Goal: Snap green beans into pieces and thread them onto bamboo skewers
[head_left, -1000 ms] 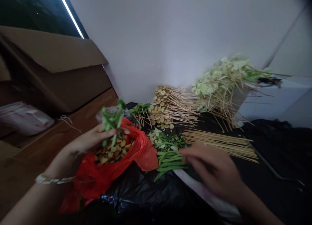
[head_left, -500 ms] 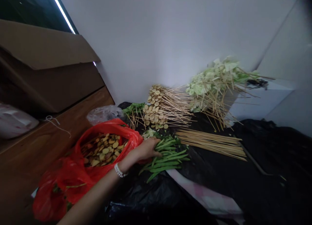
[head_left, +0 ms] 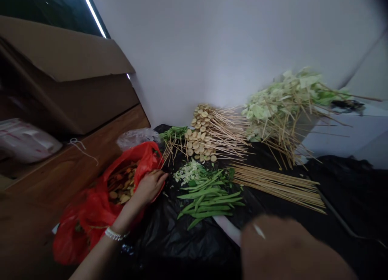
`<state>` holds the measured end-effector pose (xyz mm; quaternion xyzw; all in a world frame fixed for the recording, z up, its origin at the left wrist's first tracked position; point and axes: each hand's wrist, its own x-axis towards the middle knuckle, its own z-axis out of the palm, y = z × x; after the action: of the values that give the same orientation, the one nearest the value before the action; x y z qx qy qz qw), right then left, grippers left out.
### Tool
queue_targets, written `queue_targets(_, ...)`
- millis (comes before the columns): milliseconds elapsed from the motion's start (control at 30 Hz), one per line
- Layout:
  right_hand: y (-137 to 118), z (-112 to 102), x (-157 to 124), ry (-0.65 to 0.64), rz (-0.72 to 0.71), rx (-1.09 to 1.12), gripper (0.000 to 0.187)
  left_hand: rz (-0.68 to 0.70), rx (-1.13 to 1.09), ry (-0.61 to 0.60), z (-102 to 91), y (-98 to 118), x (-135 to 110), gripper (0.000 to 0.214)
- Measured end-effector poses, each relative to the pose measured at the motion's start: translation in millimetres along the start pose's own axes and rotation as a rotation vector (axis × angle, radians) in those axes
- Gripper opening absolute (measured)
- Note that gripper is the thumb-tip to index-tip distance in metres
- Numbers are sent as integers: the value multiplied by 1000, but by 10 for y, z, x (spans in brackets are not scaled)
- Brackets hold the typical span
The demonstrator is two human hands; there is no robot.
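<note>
My left hand (head_left: 151, 185), with a beaded bracelet on its wrist, lies over the right rim of a red plastic bag (head_left: 145, 150). Its fingers are curled together on the plastic, and the thumb is hidden. Potato slices (head_left: 125, 197) and some orange-brown pieces lie inside the bag. Just right of the hand, a heap of green beans (head_left: 209, 201) rests on black plastic sheeting (head_left: 182, 239), with chopped pale vegetable bits (head_left: 188, 171) behind it. A large blurred brown shape (head_left: 294, 251) fills the lower right, close to me; whether it is my right hand I cannot make out.
Skewered potato slices (head_left: 201, 132) and skewered cabbage (head_left: 279, 98) stand by the wall. Bare bamboo skewers (head_left: 279, 185) lie in front of them. Skewered green beans (head_left: 174, 132) and a clear plastic bag (head_left: 136, 138) sit behind the red bag. A cardboard box (head_left: 91, 98) is at left.
My left hand has moved left from the green beans to the red bag's rim. The bag's mouth has narrowed. A brown shape has come into view at lower right, covering most of the pink-and-white cloth.
</note>
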<state>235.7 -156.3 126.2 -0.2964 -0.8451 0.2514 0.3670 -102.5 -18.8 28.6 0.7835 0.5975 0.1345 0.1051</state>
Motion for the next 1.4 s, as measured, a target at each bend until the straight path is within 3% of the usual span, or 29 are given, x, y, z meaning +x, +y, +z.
queue_targets(67,190,88,268,17,31,-5,25,1,27,-4,-66,-8,-4,41)
queue_targets(133,492,245,534,46,77,-130,27,20,-3,-1,-94,117,40,37)
queue_targets(233,972,534,760,-128,104,-478,25,61,-143,28,-37,447,213,34)
queue_targets(367,1335,786,715,-295,199,-637,13,116,-562,-17,216,762,524,40)
queue_targets(500,1412,781,596,-329,245,-598,17,98,-898,-95,497,730,654,42)
queue_targets(700,1437,531,518,-344,242,-169,15,51,-1024,-81,645,605,512,42)
queue_targets(933,1546,355,521,-48,402,60,26,-59,-1266,-17,597,680,467,41)
queue_targets(1133,1681,387,518,98,483,142,30,-56,-1266,-13,583,607,495,40)
queue_targets(1267,1727,423,495,152,458,39,28,4,-1144,-6,613,567,497,32)
queue_targets(1400,1661,518,516,111,297,-386,18,59,-908,121,699,602,479,21)
